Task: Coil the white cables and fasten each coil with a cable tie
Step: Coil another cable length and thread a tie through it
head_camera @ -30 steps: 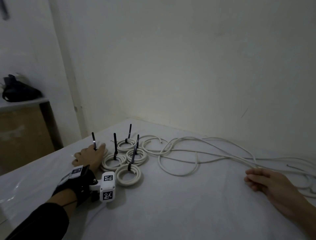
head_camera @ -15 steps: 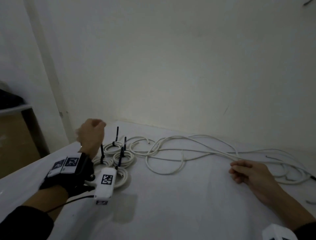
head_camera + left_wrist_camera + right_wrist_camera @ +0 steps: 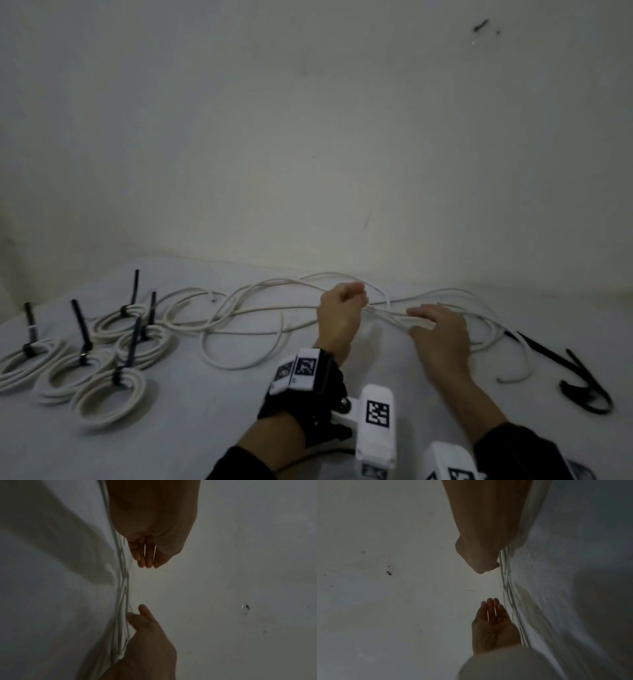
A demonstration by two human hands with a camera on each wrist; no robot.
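Gathering loose white round cable strands just right of five tied white coils. Left hand curled, pinching strands; right hand fingers straight, together, under strands. Light, springy, probably slippery: grip near a free end.

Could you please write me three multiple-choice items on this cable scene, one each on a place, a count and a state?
1. Where do the spare black cable ties lie?
A. on the right of the table
B. among the finished coils
C. under the left hand

2. How many tied coils are on the table?
A. two
B. five
C. eight

3. What is the left hand doing?
A. lying flat on the table
B. gripping the loose white cables
C. holding a tie

Answers: 1 A, the ties lie beyond the right hand. 2 B, five coils each carry an upright tie. 3 B, its fingers curl round the strands.
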